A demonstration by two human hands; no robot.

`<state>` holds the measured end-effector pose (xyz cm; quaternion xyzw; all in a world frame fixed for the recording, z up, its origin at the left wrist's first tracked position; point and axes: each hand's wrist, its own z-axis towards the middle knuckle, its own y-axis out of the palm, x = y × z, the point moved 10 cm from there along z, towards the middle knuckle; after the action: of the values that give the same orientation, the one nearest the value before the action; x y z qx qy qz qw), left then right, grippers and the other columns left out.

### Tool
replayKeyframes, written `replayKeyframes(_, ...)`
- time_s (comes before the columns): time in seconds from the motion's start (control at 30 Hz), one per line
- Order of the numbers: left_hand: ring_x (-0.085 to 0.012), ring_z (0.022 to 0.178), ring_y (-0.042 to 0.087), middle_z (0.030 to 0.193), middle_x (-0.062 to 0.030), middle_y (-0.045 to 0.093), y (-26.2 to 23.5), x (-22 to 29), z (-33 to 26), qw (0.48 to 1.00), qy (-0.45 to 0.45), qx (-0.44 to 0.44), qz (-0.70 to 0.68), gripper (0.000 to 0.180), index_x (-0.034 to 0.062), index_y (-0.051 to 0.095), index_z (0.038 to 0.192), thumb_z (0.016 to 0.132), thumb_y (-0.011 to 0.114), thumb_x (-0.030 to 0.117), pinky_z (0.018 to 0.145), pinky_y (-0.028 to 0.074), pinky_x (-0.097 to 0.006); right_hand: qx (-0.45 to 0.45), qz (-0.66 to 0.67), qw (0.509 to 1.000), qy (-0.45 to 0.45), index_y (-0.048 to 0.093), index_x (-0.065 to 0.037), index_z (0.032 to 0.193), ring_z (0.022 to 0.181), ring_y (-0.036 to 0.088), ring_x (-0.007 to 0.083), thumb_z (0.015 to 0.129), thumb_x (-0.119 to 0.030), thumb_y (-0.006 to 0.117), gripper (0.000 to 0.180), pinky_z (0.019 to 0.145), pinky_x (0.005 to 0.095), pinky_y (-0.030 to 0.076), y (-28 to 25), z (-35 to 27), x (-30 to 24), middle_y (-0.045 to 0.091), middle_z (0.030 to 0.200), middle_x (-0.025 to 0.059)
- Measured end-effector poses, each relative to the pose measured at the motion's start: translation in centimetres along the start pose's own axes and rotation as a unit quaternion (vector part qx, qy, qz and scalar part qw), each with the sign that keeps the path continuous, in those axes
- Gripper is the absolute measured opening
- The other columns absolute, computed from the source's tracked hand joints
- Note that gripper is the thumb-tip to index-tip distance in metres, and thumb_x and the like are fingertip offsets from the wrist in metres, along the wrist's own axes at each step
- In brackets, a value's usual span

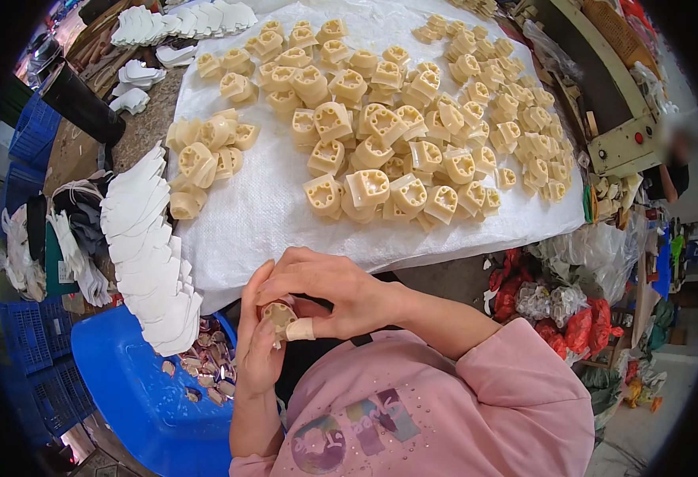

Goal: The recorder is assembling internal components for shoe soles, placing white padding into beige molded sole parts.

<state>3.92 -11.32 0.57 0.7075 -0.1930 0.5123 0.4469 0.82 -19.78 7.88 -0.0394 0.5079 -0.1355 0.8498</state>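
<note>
My left hand [255, 350] holds a small cream plastic part [278, 316] close to my chest, fingers wrapped round it. My right hand [325, 290] lies over the same part from above; its thumb, wrapped in a pale bandage, presses on the part's face. Both hands are below the near edge of a white woven sheet [261, 215] on the table. Many cream plastic parts [381, 151] with round holes lie spread over that sheet, and a smaller heap of them [206, 155] sits at its left side.
A fanned row of white flat pieces [146, 246] runs along the sheet's left edge. A blue plastic tub [138, 397] with small scraps stands at lower left. Blue crates [35, 350] are at far left, bags and red wrappings [571, 310] at right, a green machine panel [623, 143] at upper right.
</note>
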Motion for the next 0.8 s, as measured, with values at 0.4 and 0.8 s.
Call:
replayKeyframes(0.4, -0.0138, 0.082, 0.053, 0.110, -0.0118, 0.048, 0.4, 0.8, 0.1, 0.983, 0.135, 0.108, 0.059, 0.066, 0.0023, 0.022, 0.136, 0.094, 0.034, 0.051, 0.063, 0.045, -0.025, 0.012, 0.346, 0.887, 0.306, 0.056, -0.007, 0.090, 0.044, 0.050, 0.0077, 0.092, -0.027, 0.053, 0.021, 0.033, 0.0172, 0.039, 2.6, -0.7, 5.6, 0.050, 0.085, 0.0030)
replayKeyframes(0.8, -0.0161, 0.094, 0.051, 0.111, -0.0126, 0.046, -0.3, 3.5, -1.4, 0.918, 0.240, 0.201, 0.243, 0.053, -0.0021, 0.028, 0.130, 0.096, 0.032, 0.039, 0.081, 0.042, -0.029, 0.021, 0.084, 0.995, 0.051, 0.055, -0.007, 0.110, 0.094, 0.046, 0.0236, 0.094, -0.020, 0.045, 0.023, 0.089, 0.0355, 0.034, 3.9, -1.5, 2.4, 0.052, 0.102, 0.0054)
